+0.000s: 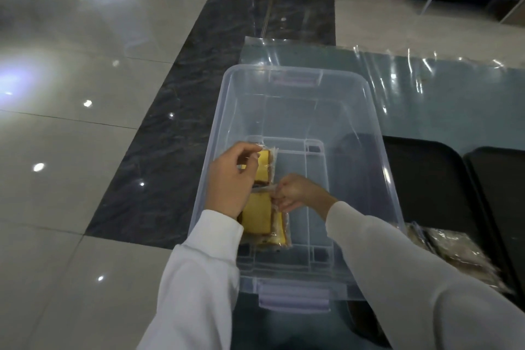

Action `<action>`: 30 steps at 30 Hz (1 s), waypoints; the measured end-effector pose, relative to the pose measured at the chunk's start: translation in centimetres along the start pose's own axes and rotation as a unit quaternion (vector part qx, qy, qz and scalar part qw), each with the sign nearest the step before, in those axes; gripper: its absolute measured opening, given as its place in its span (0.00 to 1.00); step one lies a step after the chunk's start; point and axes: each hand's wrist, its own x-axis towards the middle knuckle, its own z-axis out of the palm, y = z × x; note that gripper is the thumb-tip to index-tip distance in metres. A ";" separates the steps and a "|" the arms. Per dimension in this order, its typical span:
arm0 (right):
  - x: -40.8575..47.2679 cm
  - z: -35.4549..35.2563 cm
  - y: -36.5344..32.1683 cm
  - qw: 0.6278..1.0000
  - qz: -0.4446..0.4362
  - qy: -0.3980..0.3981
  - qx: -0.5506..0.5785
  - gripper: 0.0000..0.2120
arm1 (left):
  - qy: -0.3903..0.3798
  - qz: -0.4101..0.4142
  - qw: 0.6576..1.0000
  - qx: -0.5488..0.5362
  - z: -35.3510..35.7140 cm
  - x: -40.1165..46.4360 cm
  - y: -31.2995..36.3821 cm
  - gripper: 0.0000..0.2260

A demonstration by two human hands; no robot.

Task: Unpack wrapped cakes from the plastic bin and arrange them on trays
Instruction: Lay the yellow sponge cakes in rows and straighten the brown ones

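Inside the clear plastic bin [295, 111], the left hand [230, 179] grips a wrapped cake [263, 167]. The right hand [295, 192] pinches the wrapper of a second cake [258, 217]. 2 dark trays [426, 179] lie on the table [443, 99].

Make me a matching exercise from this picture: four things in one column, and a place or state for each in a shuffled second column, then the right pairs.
Things
1. clear plastic storage bin
2. yellow wrapped cake slices
3. black rectangular tray
4. right hand

Places or states
A. lying inside the bin along its left wall
B. on the table to the right of the bin
C. pinching a clear wrapper edge inside the bin
D. standing on the plastic-covered table, nearly emptied

Pairs: 1-D, 2-A, 3-B, 4-C
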 end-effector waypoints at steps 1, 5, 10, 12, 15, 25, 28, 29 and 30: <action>-0.3 -0.3 0.0 1.000 -0.005 0.006 0.013 0.07 | -0.003 -0.001 1.000 0.002 0.0 0.0 0.0 0.07; -2.2 -1.6 0.1 0.995 -0.063 0.066 0.045 0.05 | -0.022 0.011 0.999 0.022 0.0 0.0 0.2 0.07; -4.5 -3.7 -0.2 0.974 -0.141 0.152 0.093 0.11 | -0.031 0.017 0.998 0.046 0.1 -0.3 0.3 0.06; -5.8 -4.5 -0.6 0.961 -0.176 0.168 0.134 0.12 | -0.031 0.010 0.999 0.037 0.1 -0.3 0.4 0.07; -8.1 -5.4 -0.9 0.935 -0.232 0.167 0.210 0.12 | -0.035 -0.021 0.999 0.029 0.0 -0.1 0.6 0.10; -11.3 -6.5 -1.0 0.909 -0.301 0.133 0.255 0.02 | -0.036 0.017 0.994 -0.104 -0.9 -0.2 1.0 0.11; -10.8 -6.4 -1.0 0.911 -0.297 0.121 0.258 0.03 | -0.029 0.037 0.995 -0.083 -0.5 -0.6 1.4 0.10; -10.6 -6.4 -1.0 0.912 -0.293 0.116 0.262 0.04 | -0.028 0.044 0.996 -0.078 -0.5 -0.6 1.4 0.09; -10.4 -6.3 -1.0 0.913 -0.286 0.109 0.271 0.04 | -0.027 0.049 0.996 -0.076 -0.5 -0.5 1.3 0.08</action>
